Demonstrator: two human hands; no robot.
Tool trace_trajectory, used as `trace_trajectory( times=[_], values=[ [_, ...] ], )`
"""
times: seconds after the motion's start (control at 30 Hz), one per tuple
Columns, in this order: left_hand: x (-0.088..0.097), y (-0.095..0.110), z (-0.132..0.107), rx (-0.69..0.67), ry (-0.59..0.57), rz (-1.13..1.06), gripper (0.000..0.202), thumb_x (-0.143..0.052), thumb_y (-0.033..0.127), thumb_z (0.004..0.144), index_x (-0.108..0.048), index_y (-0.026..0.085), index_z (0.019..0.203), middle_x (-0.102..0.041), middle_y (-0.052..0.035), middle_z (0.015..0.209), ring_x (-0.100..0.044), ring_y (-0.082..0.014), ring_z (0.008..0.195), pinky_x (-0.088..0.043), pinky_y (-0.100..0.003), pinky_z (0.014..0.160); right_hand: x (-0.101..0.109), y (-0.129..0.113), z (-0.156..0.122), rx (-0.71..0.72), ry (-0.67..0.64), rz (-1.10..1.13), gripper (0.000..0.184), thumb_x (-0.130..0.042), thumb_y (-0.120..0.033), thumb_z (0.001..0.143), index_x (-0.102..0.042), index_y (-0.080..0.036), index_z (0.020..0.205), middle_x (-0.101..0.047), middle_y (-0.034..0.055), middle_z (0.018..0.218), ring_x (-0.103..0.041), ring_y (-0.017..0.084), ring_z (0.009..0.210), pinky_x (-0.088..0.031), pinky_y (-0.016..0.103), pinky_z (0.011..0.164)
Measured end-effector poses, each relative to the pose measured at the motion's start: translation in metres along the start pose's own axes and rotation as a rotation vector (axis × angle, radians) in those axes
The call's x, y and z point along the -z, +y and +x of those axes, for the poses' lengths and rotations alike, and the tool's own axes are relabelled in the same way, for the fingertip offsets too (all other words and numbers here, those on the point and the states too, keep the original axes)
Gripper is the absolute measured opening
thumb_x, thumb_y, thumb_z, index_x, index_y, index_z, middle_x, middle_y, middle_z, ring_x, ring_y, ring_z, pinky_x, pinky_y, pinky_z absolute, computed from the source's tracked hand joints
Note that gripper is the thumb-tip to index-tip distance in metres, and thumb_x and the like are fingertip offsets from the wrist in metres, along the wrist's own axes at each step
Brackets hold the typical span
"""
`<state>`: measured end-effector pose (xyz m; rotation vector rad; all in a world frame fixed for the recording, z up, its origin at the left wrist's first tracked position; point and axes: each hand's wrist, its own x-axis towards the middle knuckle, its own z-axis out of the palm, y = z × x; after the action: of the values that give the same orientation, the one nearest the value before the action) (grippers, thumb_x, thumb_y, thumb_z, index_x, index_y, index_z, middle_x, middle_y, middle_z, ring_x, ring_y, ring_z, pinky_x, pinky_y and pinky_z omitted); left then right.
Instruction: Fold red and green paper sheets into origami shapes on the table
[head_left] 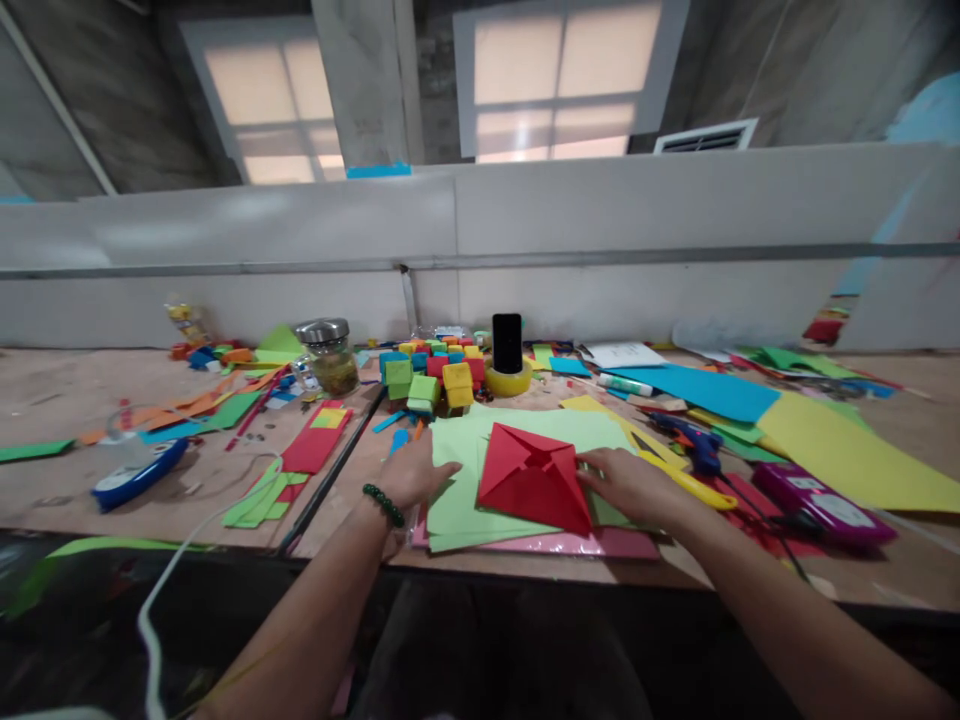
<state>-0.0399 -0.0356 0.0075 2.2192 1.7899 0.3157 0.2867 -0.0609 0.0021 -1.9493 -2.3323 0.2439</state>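
Observation:
A red folded paper [517,486], its flaps meeting near the middle like an envelope, lies on a stack of light green sheets [454,515]. My right hand [622,482] has its fingertips closed at the right edge of the red paper. To the left, my left hand [414,470] rests at the edge of the green sheets, thumb stretched out and apart from the red paper; a dark green bead bracelet [383,505] circles that wrist. A pink sheet [622,543] shows beneath the green stack.
Colored foam-like cubes [424,392] and a phone [507,342] on a yellow tape roll [508,378] stand behind. At right lie a yellow-handled cutter [694,484], a blue glue gun [694,440] and a purple device [821,505]. A glass jar [332,365] and blue stapler-like object [141,475] are left.

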Motion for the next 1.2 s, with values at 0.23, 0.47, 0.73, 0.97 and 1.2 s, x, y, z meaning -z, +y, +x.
trace_trajectory(
  times=[0.23, 0.47, 0.73, 0.97, 1.2],
  values=[
    [0.01, 0.007, -0.008, -0.074, 0.182, 0.097, 0.042, -0.055, 0.047, 0.087, -0.06, 0.016, 0.114, -0.066, -0.0169, 0.11, -0.06, -0.0317, 0.106, -0.045, -0.035, 0.082, 0.042, 0.002, 0.026, -0.068, 0.185, 0.065, 0.042, -0.05, -0.042, 0.088, -0.065, -0.018, 0.118, -0.067, 0.0138, 0.12, -0.063, 0.029, 0.107, -0.049, 0.038, 0.087],
    [-0.016, 0.014, 0.03, -0.447, 0.467, -0.319, 0.026, -0.046, 0.03, 0.092, -0.066, 0.021, 0.105, -0.066, -0.0059, 0.088, -0.062, -0.0158, 0.078, -0.047, -0.027, 0.073, 0.06, -0.037, 0.174, -0.252, 0.372, 0.176, 0.066, -0.055, -0.063, 0.082, -0.057, -0.01, 0.121, -0.063, 0.0196, 0.123, -0.058, 0.032, 0.115, -0.046, 0.033, 0.089],
    [-0.034, -0.001, 0.041, -0.423, 0.456, -0.482, 0.019, -0.05, 0.024, 0.089, -0.068, 0.021, 0.088, -0.063, -0.004, 0.077, -0.059, -0.0136, 0.069, -0.047, -0.026, 0.066, 0.018, -0.066, 0.264, -0.564, 0.403, 0.275, 0.082, -0.063, -0.071, 0.073, -0.052, -0.008, 0.124, -0.06, 0.024, 0.121, -0.058, 0.033, 0.112, -0.05, 0.044, 0.087],
    [-0.031, 0.011, 0.039, -0.451, 0.439, -0.546, 0.019, -0.051, 0.022, 0.089, -0.07, 0.019, 0.088, -0.063, -0.0054, 0.077, -0.059, -0.0149, 0.071, -0.047, -0.027, 0.065, 0.002, -0.061, 0.276, -0.605, 0.42, 0.253, 0.048, -0.055, -0.048, 0.092, -0.053, -0.017, 0.127, -0.059, 0.0113, 0.122, -0.06, 0.024, 0.105, -0.051, 0.045, 0.087],
    [-0.035, 0.005, 0.041, -0.388, 0.411, -0.485, 0.019, -0.05, 0.021, 0.088, -0.069, 0.02, 0.09, -0.064, -0.0055, 0.083, -0.06, -0.015, 0.074, -0.046, -0.026, 0.067, 0.013, -0.062, 0.261, -0.515, 0.369, 0.198, 0.041, -0.056, -0.042, 0.093, -0.054, -0.017, 0.125, -0.058, 0.0104, 0.124, -0.06, 0.024, 0.105, -0.051, 0.045, 0.087]
  ],
)
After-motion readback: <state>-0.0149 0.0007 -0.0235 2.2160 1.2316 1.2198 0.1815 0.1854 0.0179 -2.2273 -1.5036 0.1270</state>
